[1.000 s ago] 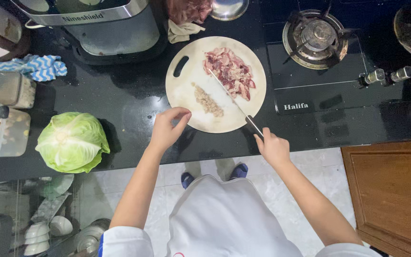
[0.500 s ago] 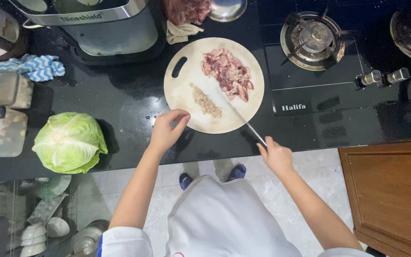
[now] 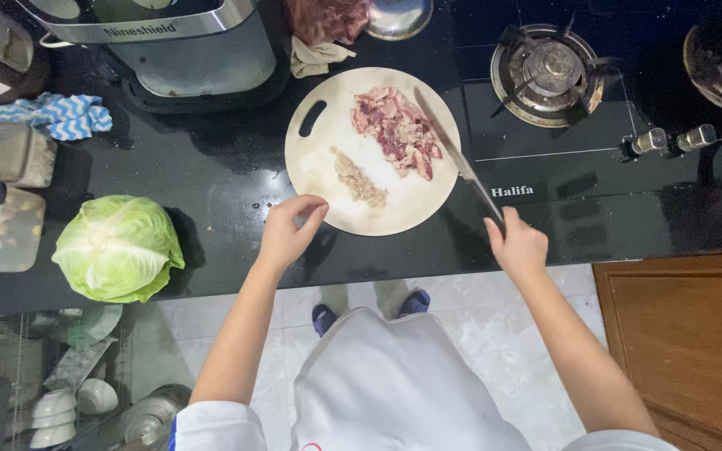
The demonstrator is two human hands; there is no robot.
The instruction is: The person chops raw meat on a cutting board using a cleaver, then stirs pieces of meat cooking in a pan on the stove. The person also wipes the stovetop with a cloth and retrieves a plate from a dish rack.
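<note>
While right hand (image 3: 518,246) grips steel knife (image 3: 453,150) — round board (image 3: 319,175), chopped meat (image 3: 399,134)

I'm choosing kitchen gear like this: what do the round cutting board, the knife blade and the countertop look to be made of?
Cutting board: probably pale wood or bamboo, matte beige with a cut-out grip slot; plastic is possible. Knife in the right hand: long thin blade, grey and shiny, likely steel. Countertop: polished black stone or similar, glossy with reflections and faint speckle. The left hand touches the board's edge.

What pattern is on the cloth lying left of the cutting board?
Blue-and-white zigzag stripes on the cloth, clearest in the head view.
</note>
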